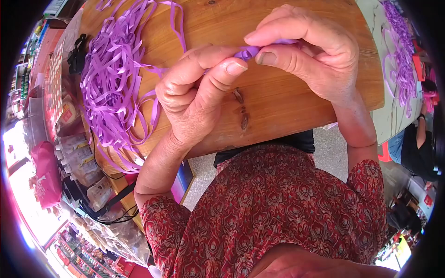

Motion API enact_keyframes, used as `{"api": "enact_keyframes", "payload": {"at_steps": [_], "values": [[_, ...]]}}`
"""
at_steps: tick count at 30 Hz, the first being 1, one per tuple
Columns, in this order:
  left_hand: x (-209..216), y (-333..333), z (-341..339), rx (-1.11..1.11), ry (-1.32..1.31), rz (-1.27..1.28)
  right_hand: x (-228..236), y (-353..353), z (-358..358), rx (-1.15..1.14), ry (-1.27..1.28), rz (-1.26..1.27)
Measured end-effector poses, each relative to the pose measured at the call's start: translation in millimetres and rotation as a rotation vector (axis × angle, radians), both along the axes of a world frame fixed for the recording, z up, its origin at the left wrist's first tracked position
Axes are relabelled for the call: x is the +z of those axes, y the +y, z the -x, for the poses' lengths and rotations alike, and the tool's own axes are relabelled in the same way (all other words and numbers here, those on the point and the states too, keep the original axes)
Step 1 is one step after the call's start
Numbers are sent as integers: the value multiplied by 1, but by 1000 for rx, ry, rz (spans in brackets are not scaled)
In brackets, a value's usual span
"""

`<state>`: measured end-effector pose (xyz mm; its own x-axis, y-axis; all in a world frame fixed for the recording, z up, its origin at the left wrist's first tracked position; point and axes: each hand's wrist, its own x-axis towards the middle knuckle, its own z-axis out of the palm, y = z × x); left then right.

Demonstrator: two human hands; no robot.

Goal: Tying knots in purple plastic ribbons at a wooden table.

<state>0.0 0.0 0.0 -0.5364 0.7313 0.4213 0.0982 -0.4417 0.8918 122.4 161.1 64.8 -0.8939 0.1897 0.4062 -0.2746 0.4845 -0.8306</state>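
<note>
Above the wooden table, a purple ribbon (pixel 246 53) with a small knot or fold stretches between my two hands. My left hand (pixel 199 90) pinches it between thumb and forefinger on the knot's left side. From the right, my right hand (pixel 315 55) grips the ribbon with thumb and fingertips, close to the knot, and a short length shows behind its thumb. A large tangled heap of purple ribbons (pixel 111 78) lies on the table beside my left hand. One strand runs from the heap toward my left hand; whether it is the held ribbon I cannot tell.
Under my hands is the wooden table (pixel 273 109). A pale table (pixel 384 118) at the right bears another bunch of purple ribbons (pixel 402 55). Packets (pixel 79 153), a pink pouch (pixel 46 173) and black cables (pixel 111 217) crowd the left. Another person (pixel 419 143) is at the far right.
</note>
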Motion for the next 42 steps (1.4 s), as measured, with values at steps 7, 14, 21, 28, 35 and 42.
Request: {"api": "enact_keyframes", "payload": {"at_steps": [7, 14, 21, 28, 35, 42], "values": [[2, 0, -1, 13, -57, 22, -11, 2, 6, 32, 95, -78], [4, 1, 2, 21, 91, 33, -15, 3, 8, 60, 194, -164], [4, 1, 3, -8, 120, 3, -11, -1, 6, 57, 172, -203], [4, 4, -1, -23, 62, -32, 12, -2, 0, -6, 56, -297], [3, 2, -2, 8, 38, 34, 24, 0, -2, -36, -137, -283], [6, 4, 0, -57, -35, 46, -8, 3, 5, 69, 148, -227]]}}
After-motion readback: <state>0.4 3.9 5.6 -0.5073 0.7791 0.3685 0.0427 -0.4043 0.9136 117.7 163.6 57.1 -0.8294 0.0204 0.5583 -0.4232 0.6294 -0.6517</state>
